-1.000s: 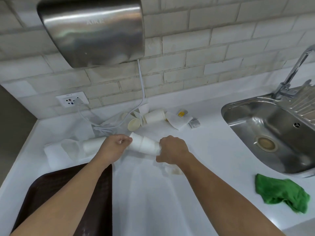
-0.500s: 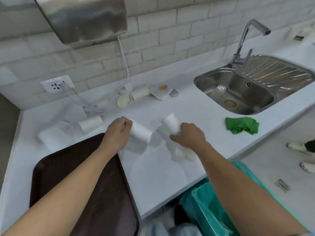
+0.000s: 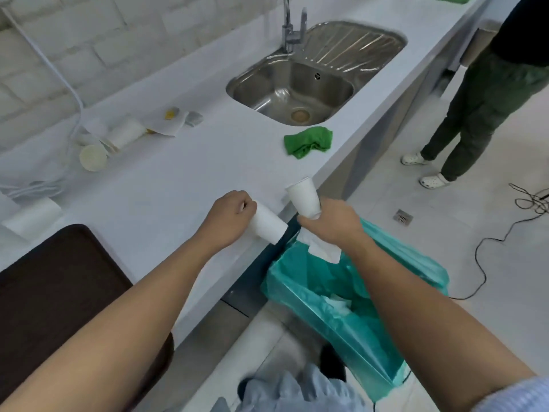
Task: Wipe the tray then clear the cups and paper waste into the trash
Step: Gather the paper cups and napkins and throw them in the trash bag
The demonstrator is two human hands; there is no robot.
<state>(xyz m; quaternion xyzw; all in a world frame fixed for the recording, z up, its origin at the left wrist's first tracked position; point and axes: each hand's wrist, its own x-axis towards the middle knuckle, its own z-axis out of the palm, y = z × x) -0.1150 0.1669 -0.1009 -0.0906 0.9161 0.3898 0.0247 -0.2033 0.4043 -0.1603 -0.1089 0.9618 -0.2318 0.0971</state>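
**Two paper cups held at the bench edge, over the lined trash bin**

The left hand [image 3: 230, 217] has its grip clenched round a white paper cup [image 3: 269, 227]. The cup is held tilted on its side, and its free end reaches the front edge of the bench [image 3: 178, 188]. The right hand [image 3: 332, 223] grasps a second cup [image 3: 304, 197] by its base, with the mouth angled upward. A crumpled white napkin [image 3: 322, 248] hangs from the same grip, below the palm. This hand is past the bench edge, above the trash bin [image 3: 356, 292]. The bin has a green liner and some white paper lying inside it. The dark brown tray [image 3: 59, 292] sits on the bench under the left forearm. Loose cups [image 3: 118, 138] and paper scraps lie near the wall. One more cup [image 3: 32, 217] lies on its side just beyond the tray. A green cloth [image 3: 307, 141] is bunched just in front of the steel sink [image 3: 297, 84]. Another person [image 3: 481, 99] stands on the floor to the right.
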